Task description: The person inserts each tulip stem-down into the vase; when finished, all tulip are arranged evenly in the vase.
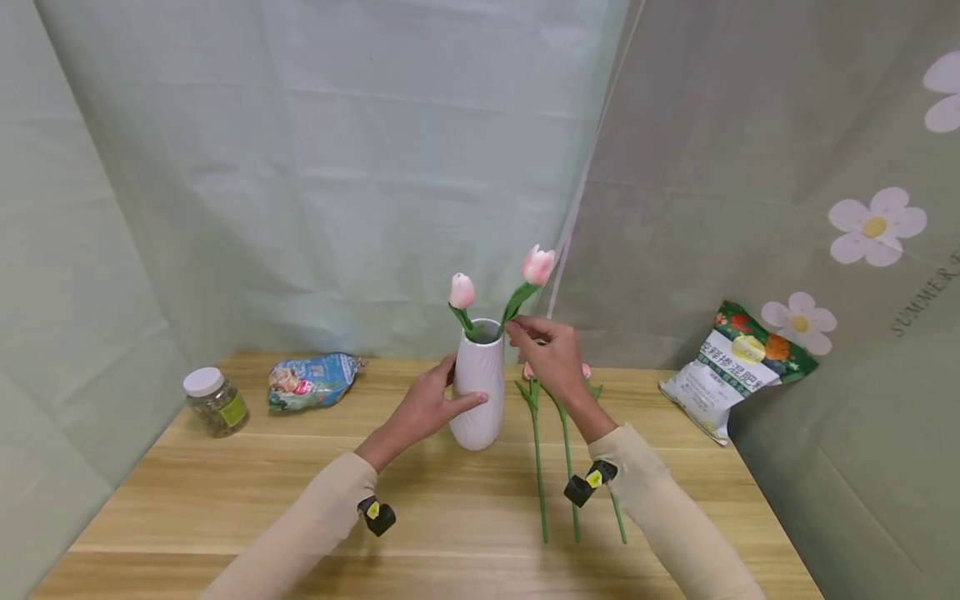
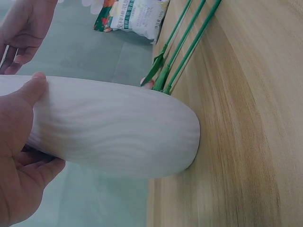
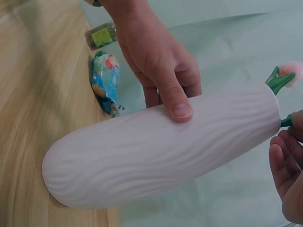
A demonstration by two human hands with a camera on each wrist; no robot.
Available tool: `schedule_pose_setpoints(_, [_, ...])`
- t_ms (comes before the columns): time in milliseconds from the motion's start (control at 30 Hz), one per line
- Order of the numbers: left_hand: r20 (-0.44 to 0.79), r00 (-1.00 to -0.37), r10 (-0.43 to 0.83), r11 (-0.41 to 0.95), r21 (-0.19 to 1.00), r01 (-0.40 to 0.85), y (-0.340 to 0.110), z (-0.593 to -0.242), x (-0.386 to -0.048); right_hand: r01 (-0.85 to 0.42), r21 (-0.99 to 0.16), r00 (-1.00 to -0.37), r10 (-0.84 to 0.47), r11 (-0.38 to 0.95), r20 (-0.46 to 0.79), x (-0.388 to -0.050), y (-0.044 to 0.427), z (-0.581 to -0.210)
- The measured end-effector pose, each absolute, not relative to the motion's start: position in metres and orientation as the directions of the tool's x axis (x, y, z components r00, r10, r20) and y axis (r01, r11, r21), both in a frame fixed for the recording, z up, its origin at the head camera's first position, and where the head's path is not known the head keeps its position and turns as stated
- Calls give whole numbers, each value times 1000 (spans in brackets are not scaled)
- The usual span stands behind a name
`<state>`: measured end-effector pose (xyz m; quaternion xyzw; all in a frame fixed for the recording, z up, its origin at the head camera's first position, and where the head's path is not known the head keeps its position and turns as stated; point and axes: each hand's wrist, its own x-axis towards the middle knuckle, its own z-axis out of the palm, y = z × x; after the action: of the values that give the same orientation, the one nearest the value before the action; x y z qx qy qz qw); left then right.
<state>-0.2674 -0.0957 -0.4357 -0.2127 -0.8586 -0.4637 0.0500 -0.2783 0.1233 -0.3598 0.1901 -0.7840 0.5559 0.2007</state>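
Observation:
A tall white vase (image 1: pixel 480 383) with a wavy ribbed surface stands upright on the wooden table. My left hand (image 1: pixel 429 404) grips its side, thumb across the front and fingers round the back. One pink tulip (image 1: pixel 461 292) stands in the vase, leaning left. At the rim, my right hand (image 1: pixel 551 354) pinches the green stem of a second pink tulip (image 1: pixel 537 267), whose lower stem is inside the vase. In the right wrist view, that hand (image 3: pixel 291 165) shows only in part at the vase mouth. Several tulip stems (image 1: pixel 540 467) lie right of the vase.
A white-lidded jar (image 1: pixel 217 404) and a blue bag (image 1: pixel 313 382) sit at the table's left. A white and green bag (image 1: pixel 738 362) leans against the curtain at the right. Pale green curtain (image 1: pixel 360 167) hangs close behind the table (image 1: pixel 247 517).

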Motion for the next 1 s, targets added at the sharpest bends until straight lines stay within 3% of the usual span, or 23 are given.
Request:
schedule_pose_setpoints(433, [262,-908,327,484,779,399,-95,-432,-267,-489,-786,-871,-169,378,461,-278,125,-358])
schedule_pose_setpoints(1000, [254,-913,320,506,769,391,-94,-434,-267,-461,-821,-886,-120,337,448,-271,148,-361])
